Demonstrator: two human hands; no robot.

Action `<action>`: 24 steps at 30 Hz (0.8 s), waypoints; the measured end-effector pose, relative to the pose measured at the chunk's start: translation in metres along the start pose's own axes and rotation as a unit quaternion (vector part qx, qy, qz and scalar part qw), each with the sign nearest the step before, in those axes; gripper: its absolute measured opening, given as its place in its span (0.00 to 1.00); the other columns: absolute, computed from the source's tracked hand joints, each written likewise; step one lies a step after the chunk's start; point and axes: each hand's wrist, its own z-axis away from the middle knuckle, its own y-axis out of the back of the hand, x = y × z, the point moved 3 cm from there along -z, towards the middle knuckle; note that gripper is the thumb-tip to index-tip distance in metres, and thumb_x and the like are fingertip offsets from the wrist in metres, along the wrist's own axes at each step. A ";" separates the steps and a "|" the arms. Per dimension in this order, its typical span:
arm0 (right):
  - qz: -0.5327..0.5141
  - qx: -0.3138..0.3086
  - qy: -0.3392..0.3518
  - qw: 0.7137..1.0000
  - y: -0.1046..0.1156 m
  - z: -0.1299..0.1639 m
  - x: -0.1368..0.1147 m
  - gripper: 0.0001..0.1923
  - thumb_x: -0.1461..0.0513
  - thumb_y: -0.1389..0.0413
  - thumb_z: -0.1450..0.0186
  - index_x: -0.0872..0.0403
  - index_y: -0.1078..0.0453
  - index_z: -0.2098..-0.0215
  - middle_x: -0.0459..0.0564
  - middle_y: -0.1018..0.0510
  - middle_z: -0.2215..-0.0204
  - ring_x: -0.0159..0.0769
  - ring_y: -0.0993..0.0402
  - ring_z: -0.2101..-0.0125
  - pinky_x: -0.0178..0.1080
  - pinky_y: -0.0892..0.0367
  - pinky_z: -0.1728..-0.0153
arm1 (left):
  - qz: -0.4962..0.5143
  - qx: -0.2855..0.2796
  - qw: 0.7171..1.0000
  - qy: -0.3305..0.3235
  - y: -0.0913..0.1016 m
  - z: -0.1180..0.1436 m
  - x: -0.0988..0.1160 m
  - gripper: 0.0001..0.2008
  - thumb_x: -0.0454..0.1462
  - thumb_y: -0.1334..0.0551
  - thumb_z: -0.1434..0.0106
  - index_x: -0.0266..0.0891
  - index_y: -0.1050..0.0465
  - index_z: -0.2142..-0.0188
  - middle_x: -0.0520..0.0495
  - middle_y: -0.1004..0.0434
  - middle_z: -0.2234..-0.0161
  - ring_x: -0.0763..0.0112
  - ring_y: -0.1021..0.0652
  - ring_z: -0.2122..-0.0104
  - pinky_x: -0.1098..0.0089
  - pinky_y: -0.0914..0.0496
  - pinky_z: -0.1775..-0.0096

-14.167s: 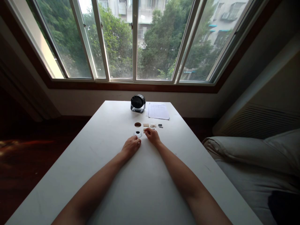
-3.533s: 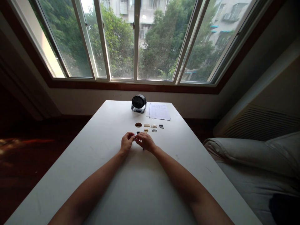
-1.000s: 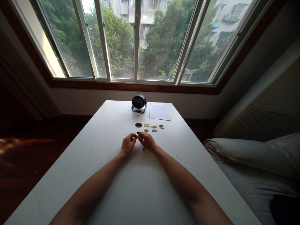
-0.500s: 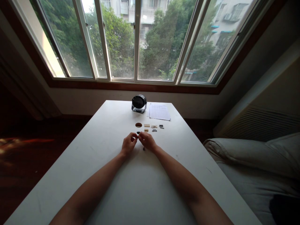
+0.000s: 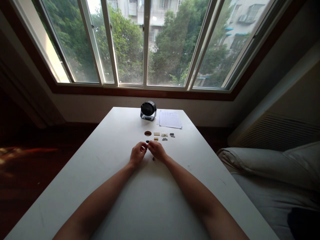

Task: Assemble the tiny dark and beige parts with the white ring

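Observation:
My left hand point(image 5: 138, 153) and my right hand point(image 5: 156, 149) meet over the white table point(image 5: 120, 133), fingertips pinched close together. Whatever sits between the fingers is too small to make out. Just beyond the fingertips lies a small dark round piece point(image 5: 147, 141), partly covered by my fingers. Near the heel of my right hand is a tiny dark piece point(image 5: 153, 159). Past my right hand are small tan studded pieces point(image 5: 156, 134), a second tan group point(image 5: 156, 139), white pieces point(image 5: 164, 134), grey pieces point(image 5: 164, 139) and dark grey pieces point(image 5: 172, 135).
A round hole point(image 5: 148, 133) with a brown inside shows in the tabletop beyond my hands. Behind it stands a black round device point(image 5: 148, 110) on a bracket, beside printed paper sheets point(image 5: 170, 119). A grey cushioned seat point(image 5: 270, 166) lies right of the table, below the window.
Both hands keep their pinch at the same place, with only a very slight shift of the fingers. The pieces on the table have not moved.

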 end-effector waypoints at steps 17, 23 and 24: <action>-0.029 0.011 0.010 0.999 0.004 0.001 -0.003 0.05 0.63 0.46 0.35 0.52 0.29 0.62 0.44 0.25 0.74 0.29 0.33 0.75 0.31 0.41 0.71 | -0.022 0.023 0.999 0.030 0.001 -0.001 -0.009 0.11 0.44 0.42 0.35 0.41 0.26 0.60 0.48 0.21 0.67 0.71 0.25 0.70 0.71 0.32 0.66; -0.036 0.007 0.010 0.999 0.001 0.001 -0.001 0.05 0.63 0.45 0.37 0.52 0.29 0.61 0.45 0.24 0.73 0.30 0.32 0.75 0.32 0.39 0.70 | -0.012 0.018 0.999 0.041 0.000 -0.001 -0.011 0.12 0.45 0.43 0.35 0.41 0.26 0.60 0.48 0.21 0.67 0.70 0.24 0.70 0.72 0.32 0.67; -0.037 0.006 0.011 0.999 0.001 0.001 -0.001 0.05 0.63 0.45 0.37 0.52 0.29 0.61 0.45 0.24 0.73 0.30 0.31 0.74 0.32 0.39 0.70 | -0.011 0.015 0.999 0.042 0.000 -0.001 -0.012 0.12 0.45 0.43 0.35 0.41 0.26 0.60 0.48 0.21 0.67 0.70 0.24 0.70 0.72 0.32 0.66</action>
